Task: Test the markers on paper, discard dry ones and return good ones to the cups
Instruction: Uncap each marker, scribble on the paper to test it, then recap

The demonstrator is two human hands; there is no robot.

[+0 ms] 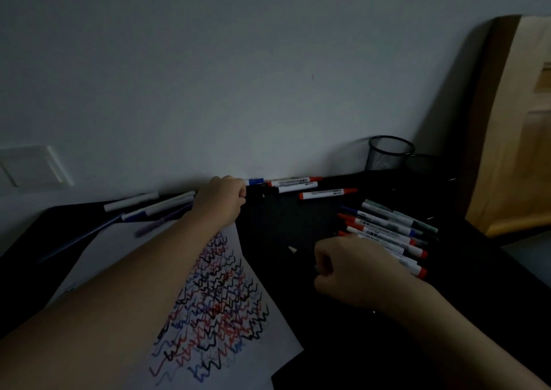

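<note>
My left hand (pixel 222 194) is stretched out to the back edge of the black desk (pixel 298 219), fingers curled round the blue-capped marker (pixel 255 181) that pokes out of my fist against the wall. Just beside it lie three more markers: a red-capped one (pixel 295 180), a black-capped one (pixel 296 187) and another red one (pixel 328 194), all flat on the desk. My right hand (pixel 348 266) sits lower, fingers curled in tight at the near end of the row of markers (pixel 393 234); I cannot tell whether it holds anything. The paper (pixel 217 309), thick with red, blue and black zigzags, lies under my left forearm. More markers (pixel 149 206) rest past the sheet's far left corner. The mesh cup (pixel 389 154) stands at the back right by the wall, a second dark cup (pixel 422 163) beside it.
</note>
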